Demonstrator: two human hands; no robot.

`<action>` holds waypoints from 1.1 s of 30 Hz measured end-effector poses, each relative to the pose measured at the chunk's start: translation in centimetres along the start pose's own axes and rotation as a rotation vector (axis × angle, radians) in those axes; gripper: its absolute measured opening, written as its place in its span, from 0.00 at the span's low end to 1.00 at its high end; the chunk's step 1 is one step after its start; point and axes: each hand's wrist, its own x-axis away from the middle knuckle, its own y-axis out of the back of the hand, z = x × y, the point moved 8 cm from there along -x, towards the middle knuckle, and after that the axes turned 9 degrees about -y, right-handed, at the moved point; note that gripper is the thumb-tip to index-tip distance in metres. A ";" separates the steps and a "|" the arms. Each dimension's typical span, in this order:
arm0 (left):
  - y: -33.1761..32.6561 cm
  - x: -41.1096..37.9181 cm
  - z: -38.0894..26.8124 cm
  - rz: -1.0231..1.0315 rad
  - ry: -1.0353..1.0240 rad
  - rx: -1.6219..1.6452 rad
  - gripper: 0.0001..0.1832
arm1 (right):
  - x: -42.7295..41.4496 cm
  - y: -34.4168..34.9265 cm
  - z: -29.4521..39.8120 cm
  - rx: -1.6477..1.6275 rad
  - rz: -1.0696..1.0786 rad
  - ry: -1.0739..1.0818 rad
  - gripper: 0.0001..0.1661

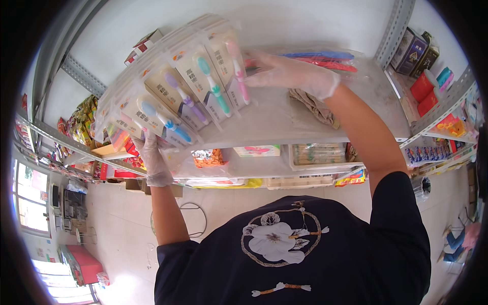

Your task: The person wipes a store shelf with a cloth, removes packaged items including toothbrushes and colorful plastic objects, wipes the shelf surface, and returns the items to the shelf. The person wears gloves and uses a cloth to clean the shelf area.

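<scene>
A clear plastic display case [167, 47] of packaged toothbrushes stands tilted on the grey shelf [263, 122]. Pink, green, purple and blue toothbrushes show through its front, on cards that bear writing. My left hand [150, 158], in a thin clear glove, grips the case at its lower left end. At the other end is my right hand [293, 72], gloved too and slightly blurred, its thumb and fingers apart beside the right edge; whether they touch the case cannot be told. Behind that hand lie red and blue items in clear plastic [324, 61]. A crumpled brown cloth [314, 106] lies below its wrist.
Perforated metal uprights [394, 28] frame the shelf. On the level below are an orange snack bag [209, 158] and a white basket [318, 156] of wrapped sticks. Snack packets [82, 120] fill the left shelving. A round stool [192, 219] stands on the floor. A seated person [459, 244] is far right.
</scene>
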 end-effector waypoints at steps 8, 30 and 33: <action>-0.3 0.3 -0.6 0.005 -0.010 0.000 0.32 | -1.3 -1.6 3.0 -0.057 0.165 0.007 0.17; 2.5 6.9 -6.3 -0.258 -0.181 -0.192 0.27 | -9.1 -5.3 3.3 -0.049 0.203 0.105 0.16; 1.9 6.2 -5.5 -0.265 -0.154 -0.174 0.28 | -10.2 -4.7 2.6 -0.054 0.215 0.089 0.17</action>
